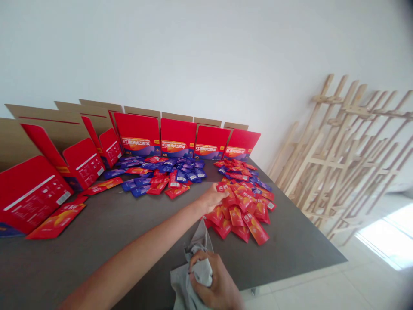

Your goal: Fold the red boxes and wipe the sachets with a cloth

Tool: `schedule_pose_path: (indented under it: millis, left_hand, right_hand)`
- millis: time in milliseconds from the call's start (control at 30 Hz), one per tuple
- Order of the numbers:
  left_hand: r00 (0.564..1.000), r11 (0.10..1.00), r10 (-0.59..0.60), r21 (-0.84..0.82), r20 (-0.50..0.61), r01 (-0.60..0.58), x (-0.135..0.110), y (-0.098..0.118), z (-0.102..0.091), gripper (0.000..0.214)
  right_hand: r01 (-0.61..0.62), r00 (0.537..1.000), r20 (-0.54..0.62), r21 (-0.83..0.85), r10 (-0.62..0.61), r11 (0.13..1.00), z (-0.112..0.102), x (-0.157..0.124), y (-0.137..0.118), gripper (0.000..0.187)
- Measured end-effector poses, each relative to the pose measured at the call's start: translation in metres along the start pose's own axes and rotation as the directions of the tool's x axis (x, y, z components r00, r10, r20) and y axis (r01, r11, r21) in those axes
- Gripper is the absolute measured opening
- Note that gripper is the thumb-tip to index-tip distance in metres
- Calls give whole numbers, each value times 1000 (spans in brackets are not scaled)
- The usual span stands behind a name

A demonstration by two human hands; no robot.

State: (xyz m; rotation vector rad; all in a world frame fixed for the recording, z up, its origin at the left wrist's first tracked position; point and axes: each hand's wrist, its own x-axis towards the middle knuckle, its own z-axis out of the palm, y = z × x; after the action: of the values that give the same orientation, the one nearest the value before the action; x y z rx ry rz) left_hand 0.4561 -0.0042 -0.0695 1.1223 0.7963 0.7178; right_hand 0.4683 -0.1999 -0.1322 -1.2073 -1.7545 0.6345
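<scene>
Two loose heaps of sachets lie on a dark grey tabletop [97,241]. Pale wooden frames [335,159] lean against the wall at right, and a row of open red cartons [138,133] stands along the far edge, from upper left to centre. Blue-purple sachets [164,176] spread at upper centre, with red sachets [240,206] right of them. The left hand [211,198] reaches in from lower left, its fingers on an uppermost red sachet [222,188]; whether they pinch it, I cannot tell. At bottom centre, the right hand [209,275] is clenched around a crumpled grey cloth [196,245], which lies just beside the heap. A careless drag of that cloth could sweep the slick sachets along, and a push could slide some toward the table's edge. A bumped carton could tip over.
</scene>
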Motion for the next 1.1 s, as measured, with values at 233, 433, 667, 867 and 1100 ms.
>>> schedule_pose_path:
  millis: [233,433,667,867,1100]
  left_hand:
    - [982,923,189,339,14,-182,46,-13,45,106]
    - [955,768,282,575,94,-283,49,-29,43,84]
    - [885,535,427,737,187,-414,18,-25,-17,46]
    - [851,333,513,940,-116,-72,-14,-4,-136,53]
    - [811,15,429,901,-397,434,-32,-3,-220,67]
  right_hand:
    - [-45,999,3,17,45,999,0,-3,3,18]
    - [-111,994,18,52,110,992,2,-4,3,19]
    - [-102,995,1,25,102,994,3,-6,6,22]
    - [-80,997,4,28,80,996,4,-8,12,24]
    - [-162,987,25,47,161,986,5,-6,8,24]
